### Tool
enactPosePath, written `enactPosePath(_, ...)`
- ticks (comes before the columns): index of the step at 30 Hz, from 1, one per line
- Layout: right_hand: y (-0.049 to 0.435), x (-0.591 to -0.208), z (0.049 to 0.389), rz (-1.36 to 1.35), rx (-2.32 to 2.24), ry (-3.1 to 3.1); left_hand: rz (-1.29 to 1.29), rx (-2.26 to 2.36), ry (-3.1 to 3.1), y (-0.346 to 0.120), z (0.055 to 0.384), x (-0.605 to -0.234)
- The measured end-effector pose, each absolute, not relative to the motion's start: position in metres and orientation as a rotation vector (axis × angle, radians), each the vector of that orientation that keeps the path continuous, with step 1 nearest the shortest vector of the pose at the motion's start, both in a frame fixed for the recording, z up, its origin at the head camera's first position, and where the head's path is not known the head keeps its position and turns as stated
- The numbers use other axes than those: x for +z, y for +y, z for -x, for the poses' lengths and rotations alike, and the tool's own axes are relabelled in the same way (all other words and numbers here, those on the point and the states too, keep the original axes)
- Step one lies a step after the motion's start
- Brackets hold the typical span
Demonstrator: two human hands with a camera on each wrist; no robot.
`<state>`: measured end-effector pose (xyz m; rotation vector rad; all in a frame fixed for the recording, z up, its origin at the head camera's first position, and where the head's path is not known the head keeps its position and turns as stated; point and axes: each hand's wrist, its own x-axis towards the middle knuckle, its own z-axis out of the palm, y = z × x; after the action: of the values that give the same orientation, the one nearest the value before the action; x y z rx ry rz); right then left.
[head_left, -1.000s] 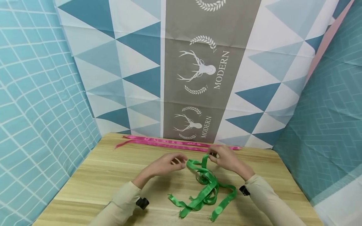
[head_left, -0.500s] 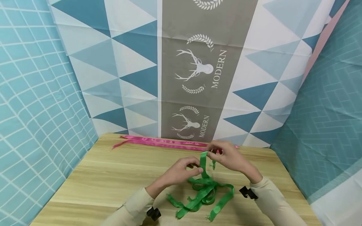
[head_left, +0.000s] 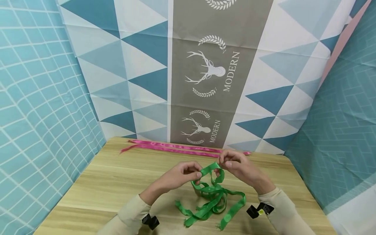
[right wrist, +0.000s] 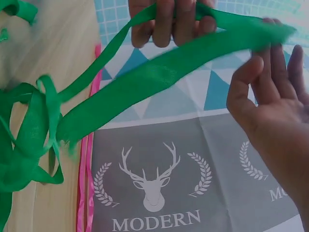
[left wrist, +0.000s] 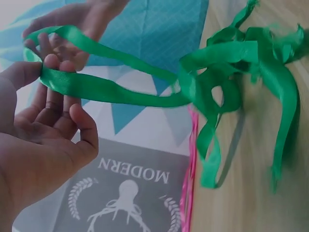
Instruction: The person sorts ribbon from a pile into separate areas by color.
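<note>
A tangle of green ribbon (head_left: 211,202) lies on the wooden table, and part of it is raised between both hands. My left hand (head_left: 182,176) pinches the raised ribbon between thumb and forefinger, its other fingers loosely bent beneath in the left wrist view. Higher and to the right, my right hand (head_left: 238,166) holds the same ribbon at its fingertips, where it bends over and hangs down. From the right wrist, the ribbon (right wrist: 159,72) stretches as a blurred band up to the fingers of the right hand (right wrist: 275,101).
Two pink ribbons (head_left: 176,148) lie side by side along the table's (head_left: 111,182) back edge, just behind the right hand. A patterned cloth (head_left: 205,81) hangs at the back. Blue tiled cloth (head_left: 44,98) stands at the left and teal cloth (head_left: 337,130) at the right.
The right hand first lifted a green length upward. The left hand came in from the left and took hold of it. The raised ribbon has since gone from upright to a bent-over arch between the hands.
</note>
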<state>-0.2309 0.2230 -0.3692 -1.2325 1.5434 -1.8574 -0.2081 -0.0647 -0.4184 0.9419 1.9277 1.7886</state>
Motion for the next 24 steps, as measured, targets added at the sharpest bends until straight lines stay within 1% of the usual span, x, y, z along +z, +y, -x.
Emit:
enactPosePath(8, 0.217, -0.373, 0.229, 1.015, -1.868, 1.9, -0.964, 1.754, 1.997, -0.086, 0.208, -0.408)
enactPosePath(15, 0.221, -0.369, 0.231, 1.018, -1.912, 2.026, -0.977, 1.66, 2.111, -0.11, 0.206, -0.401)
enactPosePath(24, 0.238, -0.366, 0.237, 0.971, -1.975, 2.057, -0.951, 1.621, 2.162, -0.147, 0.202, -0.397)
